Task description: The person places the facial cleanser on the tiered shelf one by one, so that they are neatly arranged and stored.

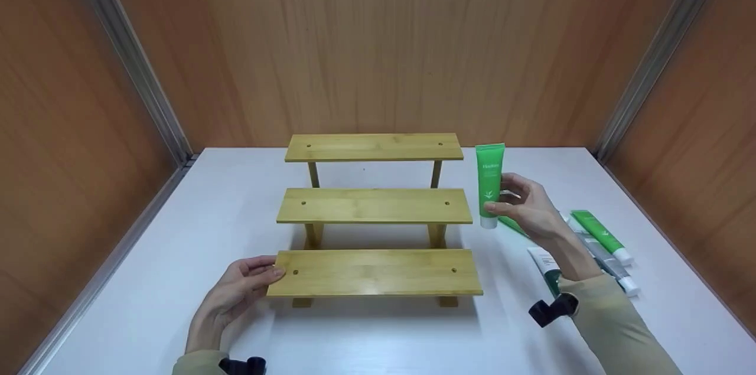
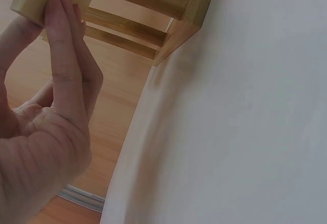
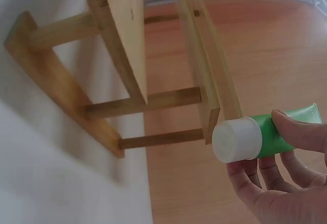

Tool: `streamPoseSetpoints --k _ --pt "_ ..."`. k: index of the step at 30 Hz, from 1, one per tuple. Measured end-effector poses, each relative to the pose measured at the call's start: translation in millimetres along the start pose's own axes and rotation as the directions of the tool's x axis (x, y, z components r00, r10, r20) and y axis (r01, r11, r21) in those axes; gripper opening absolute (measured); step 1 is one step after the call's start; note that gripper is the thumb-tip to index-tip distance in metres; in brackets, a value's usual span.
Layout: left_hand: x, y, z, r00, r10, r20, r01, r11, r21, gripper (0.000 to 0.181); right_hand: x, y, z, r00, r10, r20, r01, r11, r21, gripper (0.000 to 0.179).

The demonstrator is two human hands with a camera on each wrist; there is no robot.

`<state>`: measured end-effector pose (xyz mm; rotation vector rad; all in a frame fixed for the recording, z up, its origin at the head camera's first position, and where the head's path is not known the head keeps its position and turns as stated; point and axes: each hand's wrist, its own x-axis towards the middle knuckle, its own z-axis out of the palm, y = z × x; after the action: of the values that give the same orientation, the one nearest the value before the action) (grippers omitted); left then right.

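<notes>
A three-tier wooden stand (image 1: pixel 378 271) rises in steps at the middle of the white table. My left hand (image 1: pixel 239 289) pinches the left end of its lowest shelf, thumb on top; in the left wrist view the fingers (image 2: pixel 62 55) lie against that shelf end. My right hand (image 1: pixel 534 209) holds a green tube (image 1: pixel 489 177) upright, white cap down, just right of the middle and top shelves and apart from them. In the right wrist view the tube's white cap (image 3: pixel 237 140) points toward the stand, with thumb and fingers around the green body.
Several tubes lie on the table at the right: a green tube (image 1: pixel 599 236), grey tubes (image 1: pixel 602 254) and a white and dark green tube (image 1: pixel 546 268), partly hidden by my right arm. Wooden walls (image 1: pixel 378 44) close in the back and both sides.
</notes>
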<state>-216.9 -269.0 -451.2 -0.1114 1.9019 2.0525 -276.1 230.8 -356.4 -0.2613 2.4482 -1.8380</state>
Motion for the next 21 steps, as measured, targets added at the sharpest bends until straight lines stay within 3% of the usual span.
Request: streamPoseSetpoints --k 21 --pt "3.2 0.1 2.1 1.0 -0.012 0.003 0.012 1.0 -0.009 0.063 51.1 -50.8 58.3 0.989 -0.144 0.019 0.139 0.974 0.18 0.057"
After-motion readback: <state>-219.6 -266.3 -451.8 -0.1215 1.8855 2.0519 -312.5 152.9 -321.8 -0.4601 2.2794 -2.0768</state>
